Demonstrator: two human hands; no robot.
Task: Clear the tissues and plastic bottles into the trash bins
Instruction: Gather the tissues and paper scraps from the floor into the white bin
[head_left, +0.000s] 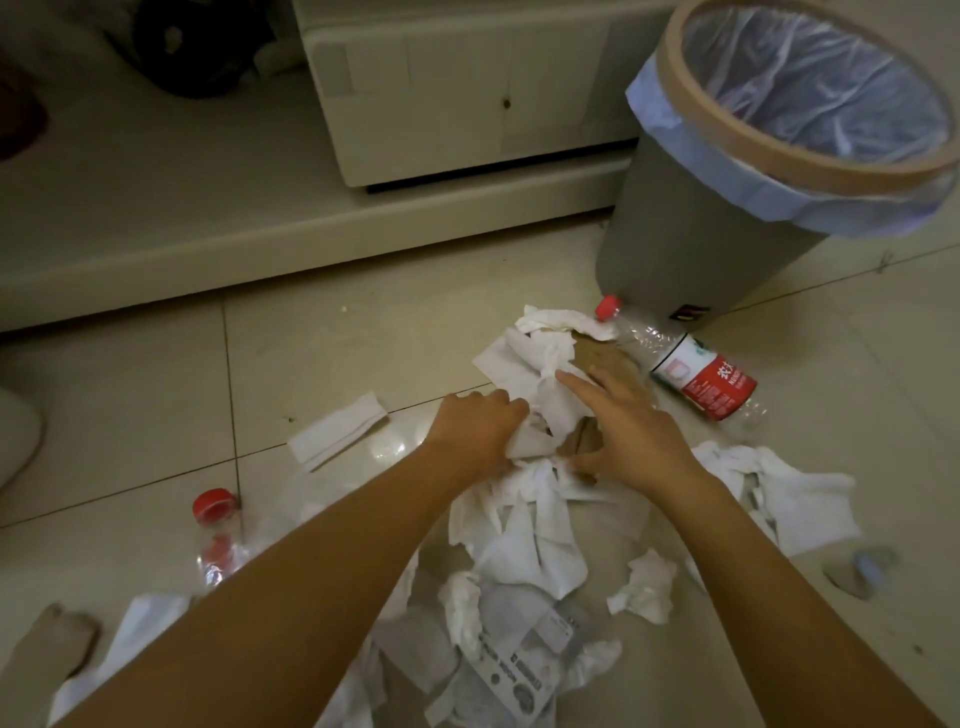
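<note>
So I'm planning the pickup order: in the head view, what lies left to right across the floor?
Red-capped bottle → flat folded tissue → left hand → right hand → red-labelled bottle → trash bin.

A pale tiled floor (130, 415) with dark grout lines carries everything. At the upper right stands a grey trash bin (691, 228) lined with a bluish bag. Just below it lies a clear plastic bottle (691, 364) with a red cap and red label, on its side. White tissues (524, 525) are strewn across the centre and lower frame, with one folded tissue (337, 431) apart at centre left. A second red-capped bottle (215, 530) lies at the lower left. A printed plastic wrapper (519, 670) lies at bottom centre.
</note>
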